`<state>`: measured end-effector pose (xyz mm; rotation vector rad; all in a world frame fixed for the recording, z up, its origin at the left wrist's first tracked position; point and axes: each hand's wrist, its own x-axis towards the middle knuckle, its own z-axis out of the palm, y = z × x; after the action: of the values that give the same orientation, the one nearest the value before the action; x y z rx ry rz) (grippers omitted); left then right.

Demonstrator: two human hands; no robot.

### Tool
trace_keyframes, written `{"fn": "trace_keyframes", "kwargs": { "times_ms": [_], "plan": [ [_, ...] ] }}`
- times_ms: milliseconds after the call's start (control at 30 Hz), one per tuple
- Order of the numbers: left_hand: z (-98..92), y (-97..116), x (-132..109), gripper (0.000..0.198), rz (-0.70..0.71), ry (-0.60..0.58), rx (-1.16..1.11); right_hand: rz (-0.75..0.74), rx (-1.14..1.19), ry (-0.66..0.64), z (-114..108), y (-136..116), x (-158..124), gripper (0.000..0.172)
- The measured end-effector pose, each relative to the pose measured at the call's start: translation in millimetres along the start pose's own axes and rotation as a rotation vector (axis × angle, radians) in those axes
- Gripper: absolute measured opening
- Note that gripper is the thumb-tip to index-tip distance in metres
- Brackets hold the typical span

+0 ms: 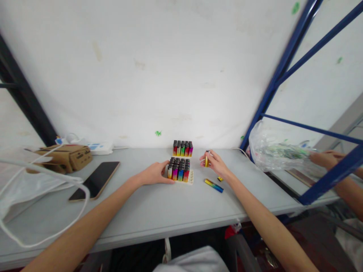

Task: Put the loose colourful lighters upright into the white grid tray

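My left hand grips the left side of a white tray, thumb at the front and fingers behind. Colourful lighters with black tops stand upright in that tray, and its right-hand slots show bare. In my right hand, just above the table, is a gold-coloured lighter, pinched upright between the fingers. Below that hand lies a yellow-to-blue tube-shaped piece, and a small yellow-and-black piece rests near my wrist. Behind the tray stands another block of upright lighters.
To the left are a phone, a cardboard box, a white power strip and a looping white cable. A blue metal frame rises at the right. Beyond it, another person's hands are beside a clear plastic bag.
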<state>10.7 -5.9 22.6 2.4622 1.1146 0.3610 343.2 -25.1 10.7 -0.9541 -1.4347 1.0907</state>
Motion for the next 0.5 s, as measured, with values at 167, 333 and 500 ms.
{"fn": "trace_keyframes", "kwargs": {
  "times_ms": [167,333,500],
  "plan": [
    [-0.6,1,-1,0.07,0.0,-0.001,-0.003,0.053,-0.081,-0.003,13,-4,-6,0.046],
    [-0.5,2,-1,0.071,0.002,0.003,-0.005,-0.035,-0.346,0.144,11,1,-5,0.055],
    [-0.9,4,-2,0.073,0.003,0.008,-0.03,-0.128,-0.579,0.281,6,12,0,0.058]
  ]
}}
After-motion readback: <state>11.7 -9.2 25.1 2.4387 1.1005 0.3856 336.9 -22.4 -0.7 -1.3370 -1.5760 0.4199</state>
